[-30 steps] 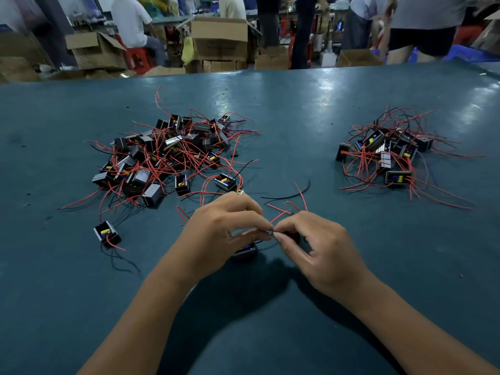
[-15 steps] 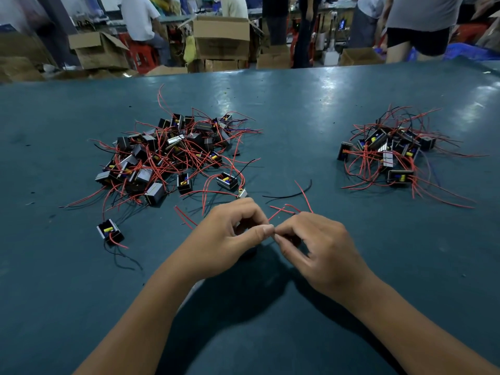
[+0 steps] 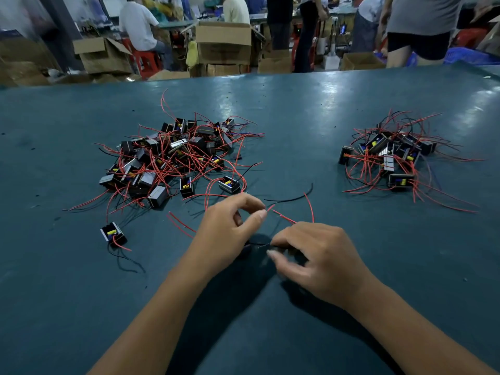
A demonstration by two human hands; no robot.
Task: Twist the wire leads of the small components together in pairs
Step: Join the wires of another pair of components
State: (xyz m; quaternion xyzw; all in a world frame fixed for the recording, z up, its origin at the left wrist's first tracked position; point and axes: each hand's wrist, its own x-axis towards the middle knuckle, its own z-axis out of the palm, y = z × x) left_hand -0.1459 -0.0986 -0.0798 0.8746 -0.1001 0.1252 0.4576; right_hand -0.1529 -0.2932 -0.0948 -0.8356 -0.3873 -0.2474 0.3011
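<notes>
Two hands worked on thin wires over a blue-green desk.

The left hand (image 3: 230, 226) pinched a red wire (image 3: 281, 216) between thumb and first finger, with the other fingers curled. The right hand (image 3: 316, 255) sat just beside it, its fingers curled around a thin black wire (image 3: 257, 244); the part these wires came from was mostly hidden under the hands. One small black part (image 3: 113, 234) lay alone to the left, near the hands. A big pile of parts (image 3: 173, 155) with tangled red and black wires sat further back on the left, too many to count. A smaller pile (image 3: 392, 158) sat well apart on the right. The desk (image 3: 297, 109) was shiny. Behind it stood about six cardboard boxes (image 3: 223, 41) and several people (image 3: 138, 25).
</notes>
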